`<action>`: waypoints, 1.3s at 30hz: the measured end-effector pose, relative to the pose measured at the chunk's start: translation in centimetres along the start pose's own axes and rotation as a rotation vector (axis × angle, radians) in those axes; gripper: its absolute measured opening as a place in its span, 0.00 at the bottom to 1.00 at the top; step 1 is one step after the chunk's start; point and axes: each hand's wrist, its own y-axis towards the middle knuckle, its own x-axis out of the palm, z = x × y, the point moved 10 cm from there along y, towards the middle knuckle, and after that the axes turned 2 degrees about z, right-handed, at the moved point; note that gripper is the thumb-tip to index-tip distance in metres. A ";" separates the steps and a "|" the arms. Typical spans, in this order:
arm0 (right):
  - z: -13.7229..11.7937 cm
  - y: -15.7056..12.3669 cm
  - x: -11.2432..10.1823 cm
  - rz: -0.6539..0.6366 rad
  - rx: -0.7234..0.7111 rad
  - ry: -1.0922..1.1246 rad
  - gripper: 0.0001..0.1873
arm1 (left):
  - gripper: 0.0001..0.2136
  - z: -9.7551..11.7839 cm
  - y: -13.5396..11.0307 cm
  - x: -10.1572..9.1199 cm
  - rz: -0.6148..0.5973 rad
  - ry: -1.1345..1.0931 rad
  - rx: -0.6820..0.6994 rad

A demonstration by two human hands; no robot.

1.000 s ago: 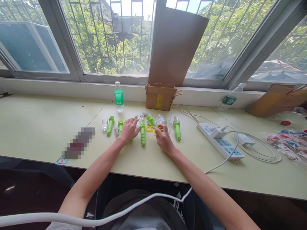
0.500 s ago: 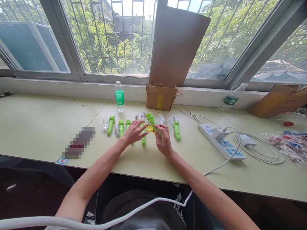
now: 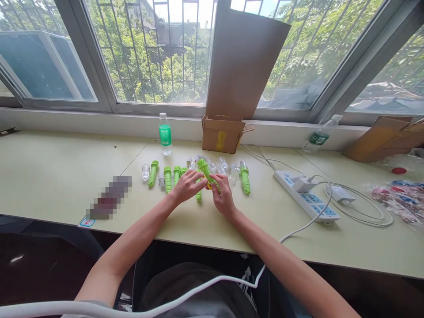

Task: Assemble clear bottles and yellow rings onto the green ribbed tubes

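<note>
My right hand (image 3: 224,197) is closed around a green flashlight body (image 3: 204,168), which it holds tilted, threaded end up and to the left. Close beside it, my left hand (image 3: 188,185) has its fingers drawn together at the flashlight's side; what they pinch, if anything, is hidden. A bit of yellow ring (image 3: 208,186) shows between the hands. Under the left hand lies another green body (image 3: 198,196). More green bodies (image 3: 168,177) lie to the left, by a clear cap (image 3: 145,172). Right of the hands lies a green flashlight with a clear top (image 3: 245,179).
Clear plastic caps (image 3: 223,164) lie behind the hands. A water bottle (image 3: 165,134) and a cardboard box (image 3: 221,134) stand at the back. To the right are a power strip (image 3: 306,198) with cables and bagged parts (image 3: 397,198). A white cable (image 3: 198,285) crosses in front of me.
My left hand has drawn its spread fingers together and come up to the flashlight body. My right hand has shifted slightly left with the body in it.
</note>
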 end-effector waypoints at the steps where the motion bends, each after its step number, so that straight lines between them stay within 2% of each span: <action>1: 0.0 0.0 0.0 0.001 -0.007 -0.004 0.18 | 0.10 0.0 0.0 0.0 -0.004 0.006 -0.001; 6: 0.8 0.0 0.0 -0.005 0.014 0.028 0.18 | 0.12 -0.6 -0.1 0.5 -0.025 0.044 -0.051; 14: 1.4 0.0 -0.3 0.000 0.049 0.076 0.19 | 0.11 -4.1 -0.7 -0.2 0.064 0.116 -0.277; 17: 1.0 0.0 -0.6 0.005 0.030 0.054 0.20 | 0.07 -5.7 -1.2 -0.8 0.121 0.138 -0.401; 20: 0.7 -0.1 -0.6 -0.004 0.002 0.018 0.20 | 0.04 -7.8 -2.3 -1.4 0.191 0.147 -0.583; 23: 0.2 -0.2 -0.3 -0.041 -0.054 -0.004 0.21 | 0.06 -9.4 -3.3 -1.5 0.216 0.142 -0.698; 28: -0.5 -0.4 0.5 -0.125 -0.121 -0.022 0.21 | 0.06 -9.3 -3.0 -1.3 0.189 0.071 -0.657; 33: -0.4 -0.3 0.2 -0.112 -0.109 -0.004 0.20 | 0.02 -7.8 -2.0 -0.9 0.124 -0.011 -0.542; 39: -0.3 -0.3 0.4 -0.129 -0.105 0.024 0.18 | 0.05 -7.4 -1.8 -0.6 0.079 -0.046 -0.504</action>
